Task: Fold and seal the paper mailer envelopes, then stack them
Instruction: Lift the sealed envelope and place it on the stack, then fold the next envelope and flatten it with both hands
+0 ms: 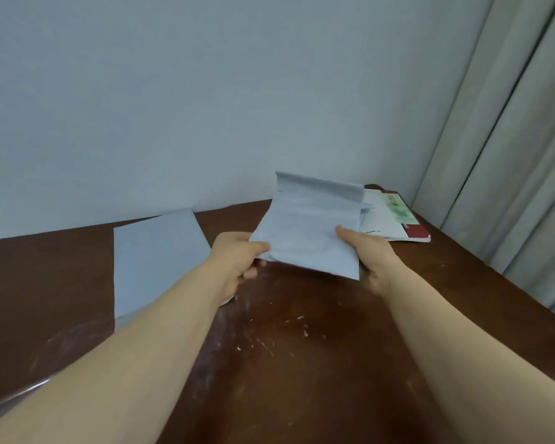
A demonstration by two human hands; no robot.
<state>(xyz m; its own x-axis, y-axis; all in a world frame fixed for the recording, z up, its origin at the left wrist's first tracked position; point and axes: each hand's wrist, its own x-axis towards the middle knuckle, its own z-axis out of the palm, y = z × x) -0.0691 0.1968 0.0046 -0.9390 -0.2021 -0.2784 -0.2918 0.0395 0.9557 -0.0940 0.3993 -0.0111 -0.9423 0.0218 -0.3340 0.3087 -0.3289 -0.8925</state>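
Left hand (237, 261): grips the lower left corner of the envelope, thumb on top, fingers curled beneath.
Right hand (369, 257): pinches the lower right edge, thumb on the face.
Held envelope (311, 232): pale blue, lifted above the table, top flap folded over.
Flat envelope (154, 261): lies on the table, left of the hands.
Table (285, 347): dark brown, scuffed.
Books (394, 219): far right corner.

A flat envelope (154, 261) lies on the desk (302, 347) at the left; a raised envelope (311, 232) hangs above the middle; books (394, 219) lie behind it, far right.
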